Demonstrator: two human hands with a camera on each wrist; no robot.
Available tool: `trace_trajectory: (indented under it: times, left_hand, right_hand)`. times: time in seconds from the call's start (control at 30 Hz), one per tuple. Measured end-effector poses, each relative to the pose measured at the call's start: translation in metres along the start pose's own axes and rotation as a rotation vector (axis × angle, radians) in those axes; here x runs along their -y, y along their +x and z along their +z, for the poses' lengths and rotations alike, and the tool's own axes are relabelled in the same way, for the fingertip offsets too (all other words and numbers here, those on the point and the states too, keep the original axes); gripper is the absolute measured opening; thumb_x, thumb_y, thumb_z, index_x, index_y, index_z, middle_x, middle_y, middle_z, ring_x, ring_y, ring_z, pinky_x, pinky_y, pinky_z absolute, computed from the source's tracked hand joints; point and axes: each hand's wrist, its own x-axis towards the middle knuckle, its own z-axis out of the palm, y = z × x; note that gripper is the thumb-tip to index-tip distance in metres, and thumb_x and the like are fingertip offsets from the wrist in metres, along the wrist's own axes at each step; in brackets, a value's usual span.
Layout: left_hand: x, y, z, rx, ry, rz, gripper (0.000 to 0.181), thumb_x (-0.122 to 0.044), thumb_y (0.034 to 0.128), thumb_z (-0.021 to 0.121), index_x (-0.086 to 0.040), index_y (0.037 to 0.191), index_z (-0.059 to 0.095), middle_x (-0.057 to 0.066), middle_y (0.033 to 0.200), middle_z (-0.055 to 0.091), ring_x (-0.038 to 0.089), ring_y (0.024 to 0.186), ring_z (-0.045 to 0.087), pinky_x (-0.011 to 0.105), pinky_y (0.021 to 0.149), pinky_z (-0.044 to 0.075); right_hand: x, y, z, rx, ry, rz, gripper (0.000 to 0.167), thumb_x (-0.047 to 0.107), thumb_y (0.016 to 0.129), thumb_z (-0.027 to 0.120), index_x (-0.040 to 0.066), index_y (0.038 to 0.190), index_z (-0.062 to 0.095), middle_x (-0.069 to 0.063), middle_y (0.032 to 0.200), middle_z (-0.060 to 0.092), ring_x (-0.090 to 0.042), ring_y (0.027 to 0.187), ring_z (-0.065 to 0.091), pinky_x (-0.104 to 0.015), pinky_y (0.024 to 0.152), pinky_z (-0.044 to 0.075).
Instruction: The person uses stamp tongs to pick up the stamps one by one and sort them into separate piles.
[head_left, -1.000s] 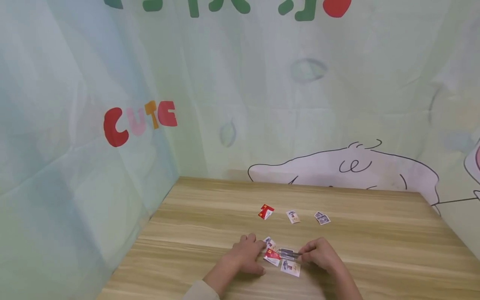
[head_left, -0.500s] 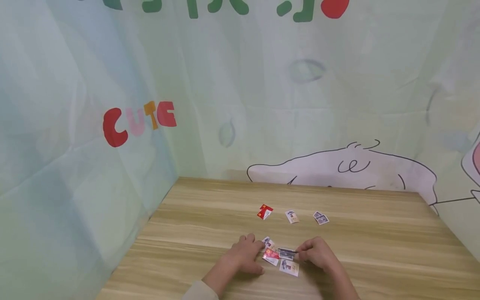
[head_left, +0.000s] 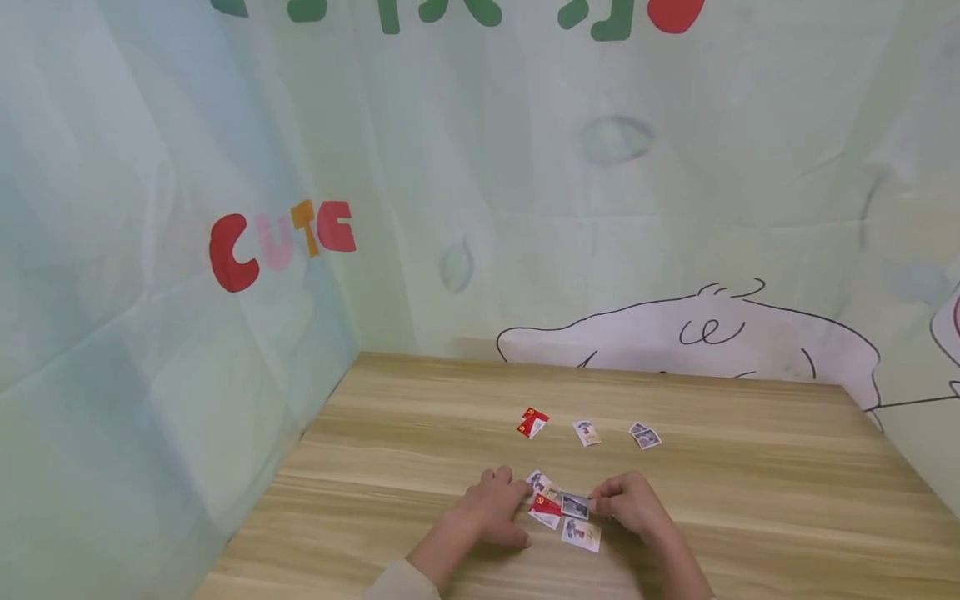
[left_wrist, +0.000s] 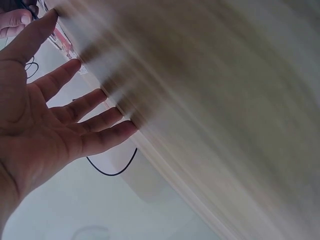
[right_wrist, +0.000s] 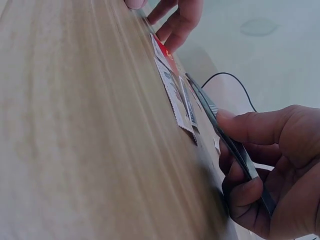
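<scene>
Grey tweezers [right_wrist: 242,156] in the right fingers [right_wrist: 247,192] are near a stamp [head_left: 576,505].

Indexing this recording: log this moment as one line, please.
left hand: rests on brown wood-grain table | right hand: holds slim dark metal tweezers | tweezers: at white-bordered grey rectangular paper stamp | stamp grip: unclear

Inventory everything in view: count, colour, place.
red stamps: 3+, red-white, two far, one near
cream stamps: 3+, cream, one far, two near
grey stamps: 3+, grey, two far, one near
tweezers: one, dark, beside near stamps
table: one, brown, under stamps
walls: two, pale green, around table
letters: four, red, pink, orange, left wall
shapes: several, green, red, top edge
cartoon: count unclear, white, back wall
sleeve: one, beige, bottom edge
left hand: one, beside near stamps
right hand: one, gripping tweezers
</scene>
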Motion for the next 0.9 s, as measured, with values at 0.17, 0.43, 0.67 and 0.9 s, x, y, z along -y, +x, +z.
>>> trace_trajectory:
  times: [0.17, 0.43, 0.67, 0.9]
  left_hand:
    - [-0.001, 0.000, 0.000, 0.000, -0.004, 0.001, 0.068, -0.041, 0.0639, 0.079, -0.016, 0.123, 0.058, 0.005, 0.105, 0.049, 0.021, 0.093, 0.045, 0.038, 0.075, 0.045]
    - [-0.001, -0.004, -0.002, 0.003, -0.033, 0.002, 0.068, -0.038, 0.0657, 0.078, -0.014, 0.125, 0.057, 0.008, 0.111, 0.050, 0.024, 0.099, 0.047, 0.040, 0.081, 0.045]
    - [-0.003, -0.011, -0.006, -0.031, -0.077, 0.043, 0.062, -0.035, 0.0681, 0.076, -0.013, 0.123, 0.058, 0.009, 0.113, 0.051, 0.024, 0.100, 0.049, 0.040, 0.083, 0.046]
    - [-0.008, -0.009, -0.007, -0.036, -0.018, 0.069, 0.060, -0.038, 0.0671, 0.076, -0.015, 0.120, 0.060, 0.004, 0.108, 0.052, 0.020, 0.098, 0.049, 0.038, 0.082, 0.045]
  right_hand:
    - [-0.002, 0.000, 0.001, -0.006, 0.018, 0.011, 0.008, -0.004, 0.068, 0.070, -0.001, 0.075, 0.068, -0.004, 0.070, 0.060, -0.018, 0.065, 0.050, -0.031, 0.060, 0.041]
    - [-0.001, 0.000, 0.000, -0.023, 0.046, 0.043, 0.012, -0.005, 0.068, 0.068, -0.002, 0.079, 0.069, -0.006, 0.078, 0.063, -0.020, 0.072, 0.052, -0.032, 0.064, 0.042]
    - [0.002, -0.001, -0.004, -0.069, 0.077, 0.024, 0.012, -0.007, 0.067, 0.067, -0.004, 0.078, 0.069, -0.009, 0.082, 0.064, -0.020, 0.073, 0.052, -0.032, 0.064, 0.041]
    - [0.001, -0.003, -0.006, -0.069, 0.068, 0.020, 0.010, -0.005, 0.069, 0.068, -0.003, 0.078, 0.070, -0.009, 0.082, 0.064, -0.019, 0.072, 0.051, -0.032, 0.062, 0.041]
